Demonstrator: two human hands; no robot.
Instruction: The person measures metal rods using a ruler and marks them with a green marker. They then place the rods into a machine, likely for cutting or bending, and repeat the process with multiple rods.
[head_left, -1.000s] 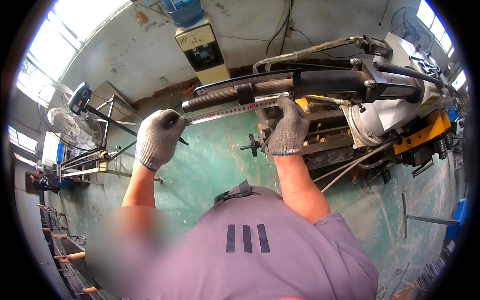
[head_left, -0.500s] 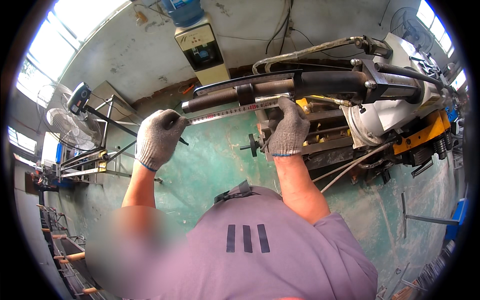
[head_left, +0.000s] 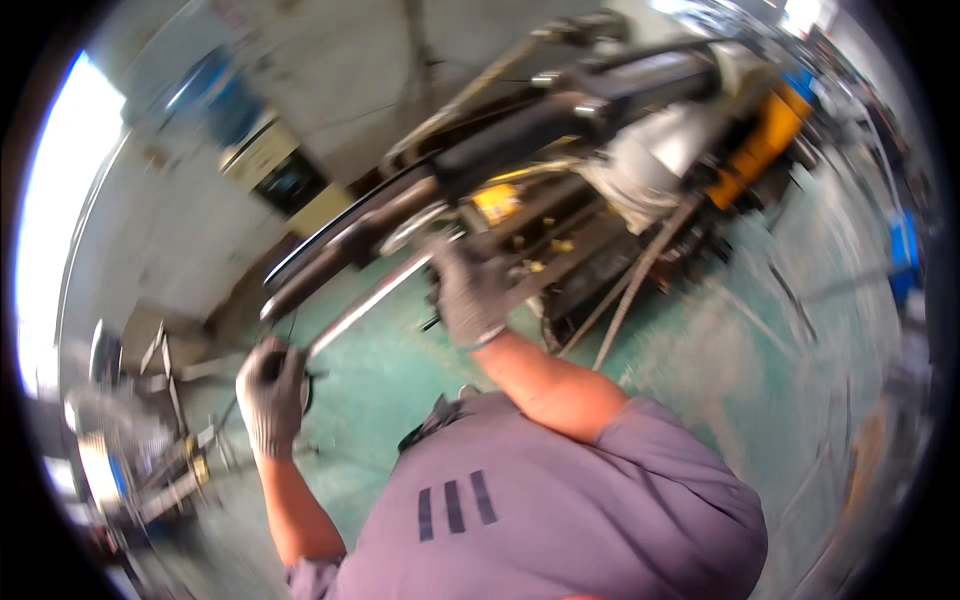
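Note:
A steel measuring tape is drawn out in a straight, blurred strip between my hands. At its lower left end, my gloved left hand is closed round a dark part of the tape measure, mostly hidden by the fingers. My gloved right hand pinches the strip near its upper right end, next to the machine frame. Above the strip, slanting the same way, is the machine's dark cylindrical rod. A gap shows between rod and tape.
The machine's body, with a yellow side panel, spreads to the upper right. A water dispenser stands by the wall. At the left are a fan and a metal frame stand. Green floor shows below the tape.
My view has swung, so machine and tape now slant down to the left. The tape, earlier close along the rod, now lies farther below it. Both hands still hold the tape.

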